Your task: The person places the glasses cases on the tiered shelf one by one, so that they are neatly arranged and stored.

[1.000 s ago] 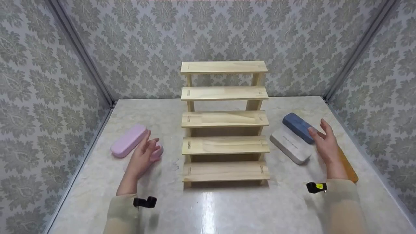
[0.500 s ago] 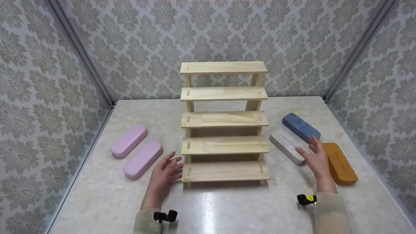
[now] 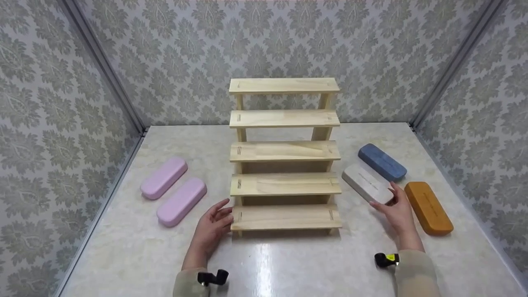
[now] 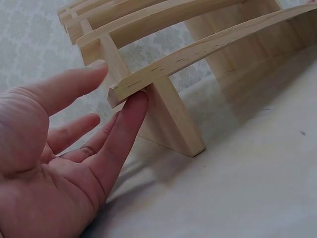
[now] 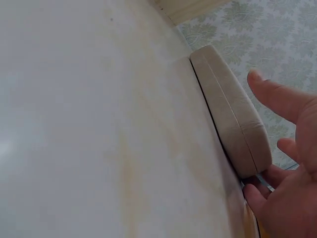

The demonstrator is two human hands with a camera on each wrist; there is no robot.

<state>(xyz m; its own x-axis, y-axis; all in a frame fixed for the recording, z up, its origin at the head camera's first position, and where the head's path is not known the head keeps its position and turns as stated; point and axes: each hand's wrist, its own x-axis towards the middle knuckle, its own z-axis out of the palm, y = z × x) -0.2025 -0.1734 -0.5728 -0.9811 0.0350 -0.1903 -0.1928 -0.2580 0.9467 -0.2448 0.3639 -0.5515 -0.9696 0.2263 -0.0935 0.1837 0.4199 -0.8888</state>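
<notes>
Wooden rack [image 3: 285,185] upright. Right of rack: white case [image 3: 367,181], orange case [image 3: 429,208], blue case [image 3: 381,162]; left: two pink cases [image 3: 181,202]. All closed, contents hidden. Left hand [image 3: 210,229] loose, fingertip under rack's bottom step [image 3: 285,217]; right hand [image 3: 399,213] spread at white case's near end. Neither grips.

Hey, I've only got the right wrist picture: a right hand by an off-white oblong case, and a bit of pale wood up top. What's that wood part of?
Observer: A pale wooden stand with five stepped shelves, as the head view shows.
Operator: Okay, and where's the left hand?
Observer: The left hand is at the left end of the stand's lowest shelf, one fingertip up at the underside.
Operator: What lies to the left of the stand?
Observer: Two lilac-pink oblong cases with rounded ends, side by side with a gap between them.
</notes>
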